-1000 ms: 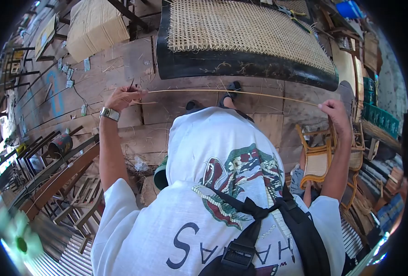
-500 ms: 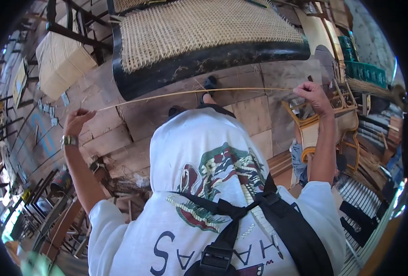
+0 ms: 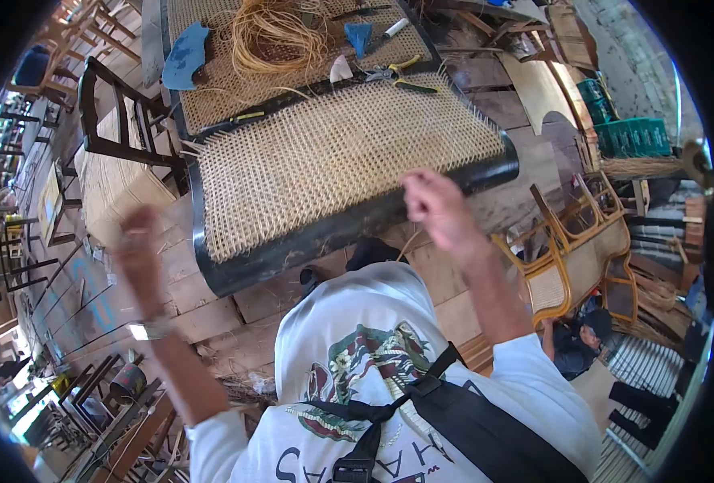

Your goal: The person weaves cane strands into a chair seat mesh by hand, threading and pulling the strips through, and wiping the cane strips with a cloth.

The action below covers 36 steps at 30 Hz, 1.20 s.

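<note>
A woven cane seat panel lies over a black curved-edged board in front of me. My right hand is closed, fingers pinched, just above the near edge of the panel. Below it a short stretch of thin cane strand shows, and the rest of it is hidden or too fine to make out. My left hand is raised left of the board, smeared by motion, so its fingers and anything in them are unclear.
Beyond the panel lie a coil of cane, pliers, a blue scraper and a blue plate-like piece. A dark chair frame stands left. At right, a person sits by a wooden cane-seat chair.
The strand stretched between both hands is no longer seen taut. My right hand has moved left and forward over the board's edge; the left has blurred. The view has tilted up, showing tools.
</note>
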Available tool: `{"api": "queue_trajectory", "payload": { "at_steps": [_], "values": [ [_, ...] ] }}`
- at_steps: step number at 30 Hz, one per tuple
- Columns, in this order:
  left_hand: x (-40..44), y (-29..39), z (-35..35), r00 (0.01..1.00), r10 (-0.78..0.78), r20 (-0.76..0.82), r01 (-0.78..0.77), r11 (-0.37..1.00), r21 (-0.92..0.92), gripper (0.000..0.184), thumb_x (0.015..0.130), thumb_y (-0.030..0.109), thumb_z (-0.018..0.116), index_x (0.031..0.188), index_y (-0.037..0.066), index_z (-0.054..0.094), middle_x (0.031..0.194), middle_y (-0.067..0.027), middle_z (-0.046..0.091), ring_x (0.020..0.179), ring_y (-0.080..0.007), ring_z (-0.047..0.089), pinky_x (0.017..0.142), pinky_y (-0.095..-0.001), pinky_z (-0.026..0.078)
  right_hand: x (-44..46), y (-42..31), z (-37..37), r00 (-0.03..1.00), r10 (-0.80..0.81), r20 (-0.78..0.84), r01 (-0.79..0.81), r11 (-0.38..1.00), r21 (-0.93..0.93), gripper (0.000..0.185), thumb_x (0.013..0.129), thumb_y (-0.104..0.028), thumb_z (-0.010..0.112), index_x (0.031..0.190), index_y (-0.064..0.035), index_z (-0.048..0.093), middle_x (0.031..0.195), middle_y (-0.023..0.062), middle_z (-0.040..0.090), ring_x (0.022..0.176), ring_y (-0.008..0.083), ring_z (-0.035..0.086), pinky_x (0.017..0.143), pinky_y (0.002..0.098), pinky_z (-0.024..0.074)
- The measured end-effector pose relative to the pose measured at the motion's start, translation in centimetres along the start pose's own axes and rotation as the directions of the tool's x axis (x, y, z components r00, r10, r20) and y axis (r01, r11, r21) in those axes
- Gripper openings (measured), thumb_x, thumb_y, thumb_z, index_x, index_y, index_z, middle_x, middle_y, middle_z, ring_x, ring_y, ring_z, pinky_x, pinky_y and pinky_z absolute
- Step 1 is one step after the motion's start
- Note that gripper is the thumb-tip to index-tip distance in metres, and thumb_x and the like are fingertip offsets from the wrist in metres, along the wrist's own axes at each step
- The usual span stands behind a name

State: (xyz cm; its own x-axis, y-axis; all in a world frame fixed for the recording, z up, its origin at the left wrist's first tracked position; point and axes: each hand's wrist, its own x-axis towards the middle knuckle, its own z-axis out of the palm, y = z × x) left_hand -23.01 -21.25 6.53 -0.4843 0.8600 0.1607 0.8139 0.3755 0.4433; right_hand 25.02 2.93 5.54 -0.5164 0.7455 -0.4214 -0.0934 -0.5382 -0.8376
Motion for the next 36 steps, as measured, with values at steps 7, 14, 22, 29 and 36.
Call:
{"api": "queue_trajectory", "payload": {
  "at_steps": [7,14,22,29,36],
  "values": [
    [0.4,27.4,15.7,0.869,-0.152,0.471,0.486,0.443,-0.754,0.034,0.104,0.027,0.058,0.119,-0.002,0.068,0.098,-0.0061,0.073,0.088,-0.009,0.064,0.078,-0.0242,0.051,7.4,0.0,6.2,0.957,0.191,0.217,-0.163,0.977,-0.141,0.013,0.101,-0.012,0.058,0.108,-0.0013,0.059,0.09,0.0043,0.063,0.078,0.0101,0.064,0.061,0.0231,0.0535],
    [3.8,28.5,16.8,0.777,-0.508,0.37,0.549,0.262,-0.794,0.026,0.105,0.019,0.058,0.116,-0.004,0.064,0.095,-0.0019,0.069,0.078,-0.0034,0.054,0.066,-0.0211,0.045,13.1,-2.0,5.5,0.868,0.239,0.434,-0.01,0.884,-0.467,0.011,0.102,-0.011,0.058,0.104,0.0003,0.06,0.083,0.0042,0.065,0.071,0.0086,0.063,0.064,0.0256,0.0551],
    [3.6,28.1,15.3,0.573,-0.76,0.306,0.471,0.0,-0.882,0.014,0.104,0.02,0.056,0.103,0.006,0.055,0.089,-0.0096,0.072,0.05,-0.0038,0.048,0.043,-0.0183,0.034,30.0,-5.5,0.9,0.559,-0.089,0.825,0.826,-0.029,-0.563,0.05,0.089,-0.032,0.073,0.133,-0.0138,0.058,0.138,0.0096,0.055,0.133,0.0289,0.048,0.108,0.0457,0.0405],
    [-1.5,25.9,12.5,0.417,-0.816,0.4,0.593,-0.089,-0.801,0.017,0.1,0.025,0.062,0.102,0.009,0.062,0.089,-0.0082,0.075,0.049,-0.0036,0.051,0.042,-0.0178,0.033,42.3,-4.7,-3.9,0.513,0.032,0.858,0.803,-0.373,-0.466,0.049,0.093,-0.017,0.067,0.141,-0.0147,0.054,0.143,0.0084,0.053,0.138,0.0308,0.043,0.112,0.0479,0.0398],
    [-2.8,24.3,11.5,0.537,-0.75,0.387,0.553,-0.034,-0.832,0.016,0.1,0.024,0.064,0.104,0.008,0.063,0.087,-0.0063,0.074,0.048,-0.0012,0.044,0.044,-0.0173,0.032,34.8,-8.8,-1.3,0.73,-0.42,0.539,0.601,0.017,-0.799,0.028,0.099,-0.026,0.065,0.119,-0.006,0.062,0.094,0.0124,0.071,0.086,0.0276,0.071,0.073,0.0379,0.0561]
  ]
}}
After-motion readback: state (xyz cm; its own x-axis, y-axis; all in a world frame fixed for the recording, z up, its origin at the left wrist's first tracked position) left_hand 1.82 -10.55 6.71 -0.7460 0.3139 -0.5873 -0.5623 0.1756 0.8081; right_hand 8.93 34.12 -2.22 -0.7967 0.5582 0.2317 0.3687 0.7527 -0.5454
